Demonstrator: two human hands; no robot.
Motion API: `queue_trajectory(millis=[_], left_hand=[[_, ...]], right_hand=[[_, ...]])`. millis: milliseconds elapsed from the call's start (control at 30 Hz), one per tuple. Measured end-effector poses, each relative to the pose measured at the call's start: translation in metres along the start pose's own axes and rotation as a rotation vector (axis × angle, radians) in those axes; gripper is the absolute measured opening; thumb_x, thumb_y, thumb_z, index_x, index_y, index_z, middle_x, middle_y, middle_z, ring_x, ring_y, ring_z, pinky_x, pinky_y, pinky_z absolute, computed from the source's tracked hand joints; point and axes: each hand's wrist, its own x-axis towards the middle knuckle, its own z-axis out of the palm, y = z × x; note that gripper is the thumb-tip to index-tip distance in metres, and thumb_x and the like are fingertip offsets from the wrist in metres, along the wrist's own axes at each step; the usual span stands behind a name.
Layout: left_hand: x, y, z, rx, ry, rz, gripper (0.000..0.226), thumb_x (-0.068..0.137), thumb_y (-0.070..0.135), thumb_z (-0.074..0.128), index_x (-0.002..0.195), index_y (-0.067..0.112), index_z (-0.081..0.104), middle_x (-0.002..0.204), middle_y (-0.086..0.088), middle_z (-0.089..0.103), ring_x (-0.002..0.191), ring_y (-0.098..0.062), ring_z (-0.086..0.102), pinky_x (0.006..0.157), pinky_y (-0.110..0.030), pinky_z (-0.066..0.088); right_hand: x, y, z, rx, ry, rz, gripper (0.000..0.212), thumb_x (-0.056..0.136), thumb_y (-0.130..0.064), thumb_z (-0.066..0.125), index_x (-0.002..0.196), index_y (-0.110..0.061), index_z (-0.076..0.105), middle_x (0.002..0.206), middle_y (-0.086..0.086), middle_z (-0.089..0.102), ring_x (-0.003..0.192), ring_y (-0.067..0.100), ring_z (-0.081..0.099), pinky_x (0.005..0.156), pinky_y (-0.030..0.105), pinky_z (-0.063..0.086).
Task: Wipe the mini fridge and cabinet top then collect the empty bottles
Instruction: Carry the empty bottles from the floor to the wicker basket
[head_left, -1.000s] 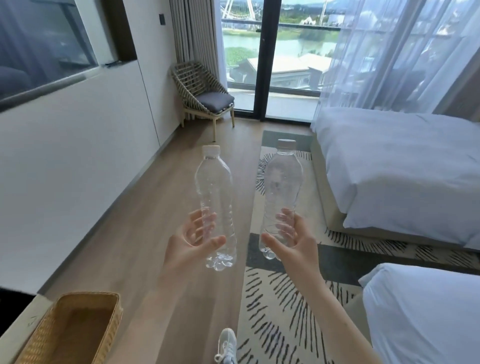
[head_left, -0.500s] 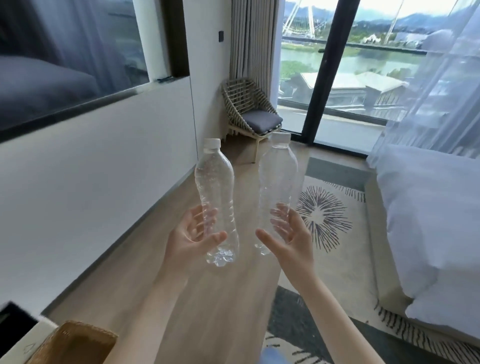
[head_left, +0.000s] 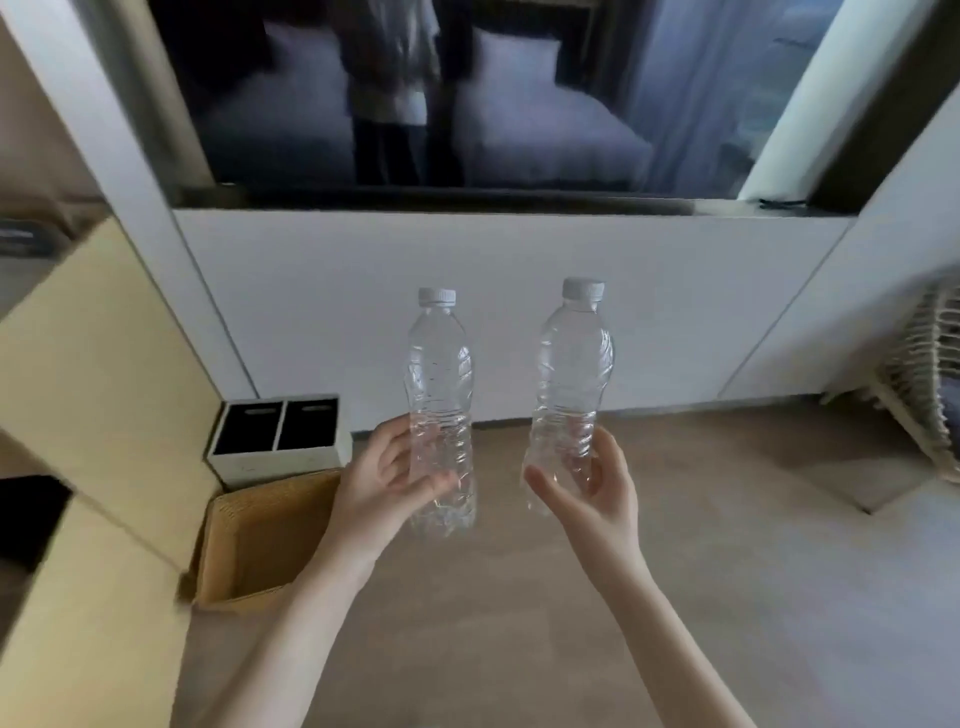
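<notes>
I hold two clear, empty plastic bottles with white caps, both upright in front of me. My left hand (head_left: 382, 480) grips the lower half of the left bottle (head_left: 440, 374). My right hand (head_left: 592, 499) grips the lower half of the right bottle (head_left: 574, 364). The bottles are a hand's width apart and do not touch. A woven basket (head_left: 249, 551) stands on the wooden floor just left of my left hand, open at the top and apparently with nothing in it.
A beige cabinet (head_left: 98, 395) fills the left side. A white two-slot bin (head_left: 278, 441) stands behind the basket against the white wall. A dark glass panel (head_left: 467, 98) above reflects a person and beds. A wicker chair (head_left: 919, 384) is at the right edge.
The view has swung left from the window and beds to the white wall, cabinet and basket. Both hands keep the bottles upright, with the same grip throughout.
</notes>
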Motion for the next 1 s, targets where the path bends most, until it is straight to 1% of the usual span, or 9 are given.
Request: queue_trajectory(millis=[100,233,267,367,467,567,700,867,1000], left_hand=[[-0.007,-0.005,-0.029,-0.017,0.206,-0.012,0.068,0.071,0.006,0.087,0.13,0.019,0.058,0.124,0.006,0.069,0.117,-0.008,0.063,0.092,-0.018,0.052],[-0.02,-0.011,-0.074,-0.01,0.456,-0.04,0.062,0.076,0.0,0.081,0.13,0.021,0.059,0.125,0.008,0.068,0.118,-0.006,0.062,0.102,-0.029,0.048],[-0.021,-0.012,-0.086,-0.01,0.504,-0.044,0.061,0.076,0.001,0.081,0.13,0.02,0.059,0.126,0.007,0.068,0.118,-0.007,0.062,0.105,-0.033,0.046],[-0.022,-0.017,-0.129,0.005,0.623,-0.06,0.066,0.07,0.004,0.087,0.128,0.017,0.06,0.125,0.003,0.069,0.117,-0.011,0.063,0.108,-0.038,0.045],[-0.013,-0.019,-0.177,0.044,0.694,-0.086,0.072,0.063,0.015,0.093,0.127,0.02,0.061,0.123,0.005,0.069,0.116,-0.01,0.064,0.105,-0.036,0.047],[0.013,-0.017,-0.23,0.074,0.717,-0.103,0.069,0.063,0.018,0.088,0.126,0.021,0.061,0.118,0.011,0.071,0.112,-0.004,0.064,0.101,-0.029,0.049],[0.064,-0.006,-0.29,0.113,0.678,-0.099,0.061,0.071,0.005,0.082,0.126,0.018,0.06,0.109,0.016,0.072,0.105,0.005,0.065,0.089,-0.013,0.052],[0.124,0.001,-0.339,0.127,0.599,-0.104,0.062,0.07,0.001,0.084,0.125,0.02,0.06,0.116,0.013,0.071,0.11,0.0,0.064,0.091,-0.014,0.051],[0.159,-0.004,-0.36,0.114,0.615,-0.104,0.062,0.072,0.001,0.084,0.126,0.021,0.059,0.121,0.01,0.069,0.115,-0.002,0.063,0.095,-0.016,0.05]], right_hand=[[0.03,0.002,0.034,0.02,-0.197,0.009,0.055,0.076,-0.016,0.085,0.122,-0.032,0.061,0.125,0.009,0.063,0.11,0.011,0.066,0.094,0.028,0.054],[0.054,0.008,0.093,0.02,-0.395,0.009,0.054,0.072,-0.028,0.084,0.121,-0.033,0.062,0.12,0.006,0.066,0.109,0.019,0.066,0.098,0.044,0.053],[0.059,0.01,0.109,0.028,-0.438,0.012,0.053,0.074,-0.026,0.085,0.121,-0.034,0.062,0.119,0.005,0.067,0.109,0.019,0.067,0.097,0.044,0.054],[0.071,0.014,0.161,0.051,-0.553,0.015,0.042,0.08,-0.011,0.083,0.114,-0.029,0.065,0.112,0.001,0.07,0.1,0.012,0.069,0.087,0.03,0.055],[0.084,0.012,0.212,0.077,-0.62,0.003,0.039,0.08,0.0,0.08,0.112,-0.018,0.064,0.105,0.004,0.071,0.09,0.004,0.07,0.076,0.013,0.051],[0.101,0.013,0.268,0.105,-0.631,0.022,0.046,0.08,0.006,0.078,0.114,-0.022,0.063,0.106,0.004,0.07,0.087,0.001,0.07,0.069,0.01,0.051],[0.128,0.015,0.332,0.06,-0.605,0.055,0.047,0.079,-0.006,0.082,0.116,-0.029,0.064,0.107,-0.002,0.073,0.092,0.006,0.072,0.07,0.012,0.053],[0.167,0.015,0.392,0.003,-0.553,0.055,0.047,0.078,-0.015,0.084,0.11,-0.042,0.063,0.106,-0.009,0.073,0.097,0.005,0.07,0.082,0.02,0.055],[0.198,0.026,0.418,-0.063,-0.55,0.062,0.047,0.078,-0.015,0.084,0.108,-0.043,0.061,0.101,-0.017,0.073,0.095,0.001,0.068,0.083,0.021,0.051]])
